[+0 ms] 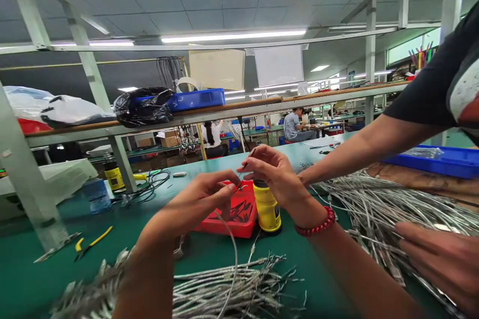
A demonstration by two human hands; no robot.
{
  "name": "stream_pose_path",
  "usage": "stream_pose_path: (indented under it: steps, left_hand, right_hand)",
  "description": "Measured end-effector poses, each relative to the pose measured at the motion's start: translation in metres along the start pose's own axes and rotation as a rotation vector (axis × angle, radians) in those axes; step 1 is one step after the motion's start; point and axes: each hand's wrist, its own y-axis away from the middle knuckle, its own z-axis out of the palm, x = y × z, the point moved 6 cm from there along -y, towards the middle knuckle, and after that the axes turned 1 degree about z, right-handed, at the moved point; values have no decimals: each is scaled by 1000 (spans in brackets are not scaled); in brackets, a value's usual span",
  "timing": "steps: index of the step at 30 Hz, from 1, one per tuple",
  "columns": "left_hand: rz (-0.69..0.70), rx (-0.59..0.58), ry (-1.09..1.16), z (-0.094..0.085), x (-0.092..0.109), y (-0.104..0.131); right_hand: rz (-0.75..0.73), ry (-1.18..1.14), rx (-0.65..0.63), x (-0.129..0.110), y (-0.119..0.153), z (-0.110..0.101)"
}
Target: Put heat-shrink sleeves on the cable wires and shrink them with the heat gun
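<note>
My left hand [204, 199] pinches the end of a thin grey cable [234, 254] that curves down toward the table. My right hand [275, 172], with a red bead bracelet at the wrist, pinches a small part at the same cable tip, just above a yellow bottle [267, 208]. A red tray [239, 214] with small dark parts sits behind the hands, beside the bottle. A bundle of grey cables [224, 289] lies on the green table [45, 279] below my forearms.
A co-worker's arm [370, 149] and hand [441, 259] reach from the right over a large cable pile [392, 209]. A blue bin [445, 162] is at right. Yellow-handled pliers [92, 243] lie at left. A shelf rail [224, 109] holds bags and a blue tray.
</note>
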Motion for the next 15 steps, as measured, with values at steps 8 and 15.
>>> stream_pose_path:
  steps: [8, 15]
  left_hand:
    - [17, 12, -2, -3, 3, 0]
    - [49, 13, 146, -6, 8, 8]
  right_hand:
    - [27, 13, -19, 3, 2, 8]
    - [22, -16, 68, 12, 13, 27]
